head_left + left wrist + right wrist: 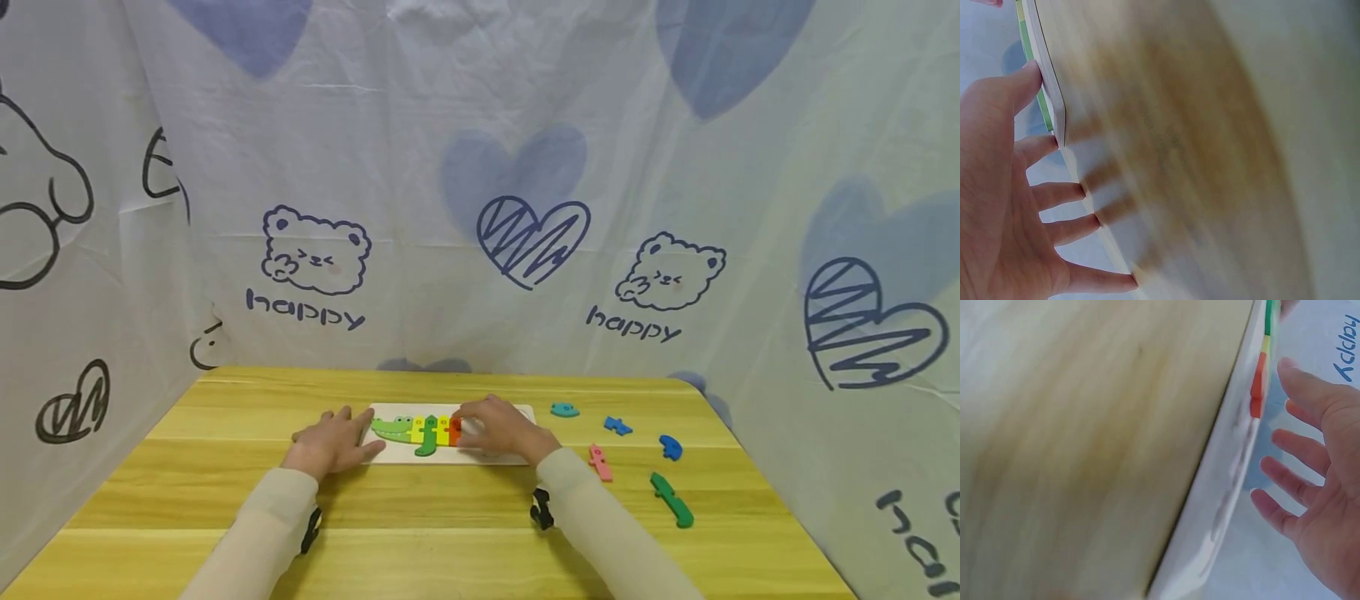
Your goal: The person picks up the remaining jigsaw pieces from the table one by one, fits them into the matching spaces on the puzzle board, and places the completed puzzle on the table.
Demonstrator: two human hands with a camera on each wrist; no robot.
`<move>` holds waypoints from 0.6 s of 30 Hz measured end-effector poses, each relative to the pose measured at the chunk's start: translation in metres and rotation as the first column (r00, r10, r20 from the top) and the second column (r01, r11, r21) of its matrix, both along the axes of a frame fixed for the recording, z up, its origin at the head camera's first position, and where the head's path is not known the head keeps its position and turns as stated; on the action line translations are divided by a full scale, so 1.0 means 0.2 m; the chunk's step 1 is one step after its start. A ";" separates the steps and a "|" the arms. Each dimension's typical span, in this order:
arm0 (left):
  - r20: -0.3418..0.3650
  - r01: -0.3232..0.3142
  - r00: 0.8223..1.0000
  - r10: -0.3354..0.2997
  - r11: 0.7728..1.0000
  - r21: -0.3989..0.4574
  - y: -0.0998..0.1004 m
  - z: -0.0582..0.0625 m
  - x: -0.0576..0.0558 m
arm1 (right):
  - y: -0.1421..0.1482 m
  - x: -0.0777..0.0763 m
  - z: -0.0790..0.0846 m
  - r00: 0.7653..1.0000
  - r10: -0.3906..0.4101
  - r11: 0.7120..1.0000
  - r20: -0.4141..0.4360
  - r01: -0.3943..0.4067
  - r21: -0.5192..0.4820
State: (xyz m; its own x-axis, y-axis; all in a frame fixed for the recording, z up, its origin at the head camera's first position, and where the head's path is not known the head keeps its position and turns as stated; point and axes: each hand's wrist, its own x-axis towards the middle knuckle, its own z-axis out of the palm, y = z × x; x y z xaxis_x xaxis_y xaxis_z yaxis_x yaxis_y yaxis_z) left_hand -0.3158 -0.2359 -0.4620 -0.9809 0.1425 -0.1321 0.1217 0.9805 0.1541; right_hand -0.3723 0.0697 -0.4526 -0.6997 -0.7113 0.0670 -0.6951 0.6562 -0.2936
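A white puzzle board [390, 457] lies on the table with a crocodile puzzle on it: a green head [392, 429], yellow pieces [417, 428], a green piece [427, 437] and an orange-red piece [454, 432]. My left hand [330, 443] rests at the board's left end, fingers spread on the table, thumb touching the board's edge in the left wrist view. Over the board, my right hand [495, 427] hovers beside the orange-red piece. In the right wrist view its fingers [1294, 481] are loosely bent and apart, with nothing between them and the thumb.
Loose pieces lie right of the board: a light blue one [565, 409], a blue one [618, 426], a curved blue one [671, 447], a pink one [600, 462] and a long green one [671, 500]. A printed white curtain [420, 333] stands behind the wooden table [420, 533].
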 end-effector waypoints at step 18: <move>0.010 0.000 1.000 0.000 1.000 -0.001 0.00 0.00 0.00 | 0.28 0.10 0.13 0.999 0.009 0.998 -0.036 -0.007 0.067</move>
State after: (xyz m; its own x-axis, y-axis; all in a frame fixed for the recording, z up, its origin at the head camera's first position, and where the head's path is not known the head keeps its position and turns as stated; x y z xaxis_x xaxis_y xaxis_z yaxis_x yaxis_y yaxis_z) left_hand -0.3159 -0.2356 -0.4612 -0.9795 0.1428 -0.1422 0.1206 0.9807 0.1541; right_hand -0.3521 0.1251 -0.4260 -0.6919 -0.7206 0.0441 -0.7098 0.6678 -0.2241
